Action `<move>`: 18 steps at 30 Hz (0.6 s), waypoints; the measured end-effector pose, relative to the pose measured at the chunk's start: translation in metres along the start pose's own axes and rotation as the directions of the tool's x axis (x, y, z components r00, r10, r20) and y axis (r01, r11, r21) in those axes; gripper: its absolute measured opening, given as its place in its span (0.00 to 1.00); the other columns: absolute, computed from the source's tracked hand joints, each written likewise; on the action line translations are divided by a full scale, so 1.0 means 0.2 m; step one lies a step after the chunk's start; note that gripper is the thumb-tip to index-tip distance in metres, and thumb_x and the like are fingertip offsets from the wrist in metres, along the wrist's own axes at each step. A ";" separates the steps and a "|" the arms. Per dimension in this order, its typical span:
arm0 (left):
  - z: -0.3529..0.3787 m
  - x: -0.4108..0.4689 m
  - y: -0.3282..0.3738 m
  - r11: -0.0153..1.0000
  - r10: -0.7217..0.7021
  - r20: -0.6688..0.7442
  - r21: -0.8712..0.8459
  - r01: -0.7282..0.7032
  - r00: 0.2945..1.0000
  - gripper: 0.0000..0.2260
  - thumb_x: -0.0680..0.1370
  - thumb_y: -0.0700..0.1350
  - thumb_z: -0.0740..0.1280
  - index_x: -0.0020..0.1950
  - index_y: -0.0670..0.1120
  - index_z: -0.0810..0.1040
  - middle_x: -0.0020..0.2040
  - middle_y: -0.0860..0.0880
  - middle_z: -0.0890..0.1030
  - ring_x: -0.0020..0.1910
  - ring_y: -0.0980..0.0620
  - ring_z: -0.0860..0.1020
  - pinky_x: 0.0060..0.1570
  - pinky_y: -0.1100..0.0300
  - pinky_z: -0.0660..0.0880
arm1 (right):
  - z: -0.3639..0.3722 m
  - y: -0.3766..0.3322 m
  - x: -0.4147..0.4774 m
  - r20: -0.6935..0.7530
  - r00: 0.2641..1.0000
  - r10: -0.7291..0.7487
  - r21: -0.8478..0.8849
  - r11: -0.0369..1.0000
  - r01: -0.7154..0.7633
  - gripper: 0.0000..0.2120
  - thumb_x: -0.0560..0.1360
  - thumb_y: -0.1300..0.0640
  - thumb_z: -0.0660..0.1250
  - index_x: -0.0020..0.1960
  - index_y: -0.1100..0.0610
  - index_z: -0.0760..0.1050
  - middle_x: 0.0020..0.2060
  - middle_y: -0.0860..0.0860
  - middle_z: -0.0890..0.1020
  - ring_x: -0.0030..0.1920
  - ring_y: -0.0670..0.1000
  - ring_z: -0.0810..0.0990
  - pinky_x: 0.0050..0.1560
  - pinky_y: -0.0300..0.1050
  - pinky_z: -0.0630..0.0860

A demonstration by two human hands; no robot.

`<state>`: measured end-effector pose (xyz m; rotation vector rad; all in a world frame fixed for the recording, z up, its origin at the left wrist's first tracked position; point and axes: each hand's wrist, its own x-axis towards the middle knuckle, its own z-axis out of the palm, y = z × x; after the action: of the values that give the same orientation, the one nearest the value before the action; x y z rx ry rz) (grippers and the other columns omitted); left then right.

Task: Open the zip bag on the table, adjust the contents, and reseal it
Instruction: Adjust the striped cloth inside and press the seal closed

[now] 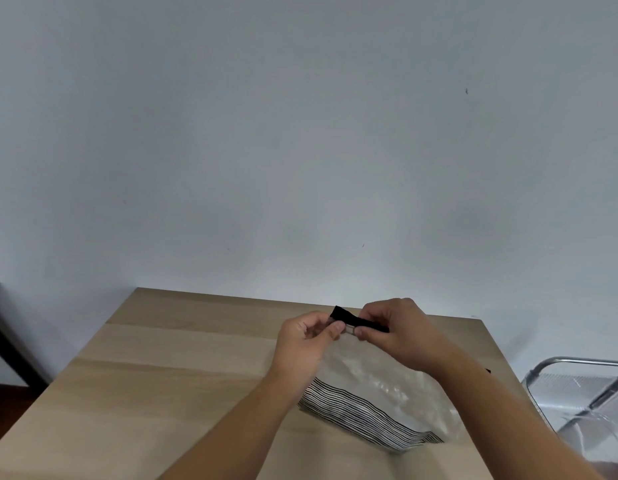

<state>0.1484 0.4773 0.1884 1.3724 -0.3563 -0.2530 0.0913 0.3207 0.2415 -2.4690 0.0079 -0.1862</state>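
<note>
A clear zip bag (377, 386) lies on the wooden table (162, 375), with black and white stripes across its near end and a black zip strip (349, 318) along its far end. My left hand (306, 341) pinches the bag's top edge just below the strip's left end. My right hand (401, 332) pinches the same edge right beside it, thumb tips nearly touching, and covers much of the strip. What is inside the bag cannot be made out through the crinkled plastic.
The table's far edge meets a plain pale wall. A metal-framed chair (584, 393) stands off the table's right side. A dark piece of furniture (9, 344) shows at the far left.
</note>
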 end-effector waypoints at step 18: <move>0.00 -0.02 0.01 0.998 0.069 0.031 -0.003 -0.069 0.997 0.07 0.70 0.37 0.72 0.36 0.49 0.84 0.33 0.50 0.83 0.36 0.49 0.76 0.41 0.54 0.71 | 0.01 -0.02 0.01 0.078 0.992 0.104 0.030 0.994 -0.107 0.13 0.67 0.58 0.74 0.29 0.55 0.73 0.25 0.50 0.76 0.28 0.46 0.68 0.31 0.41 0.62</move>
<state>0.1448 0.4795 0.1905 1.3525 -0.4286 -0.2175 0.0938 0.3243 0.2425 -2.4327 0.1017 -0.0464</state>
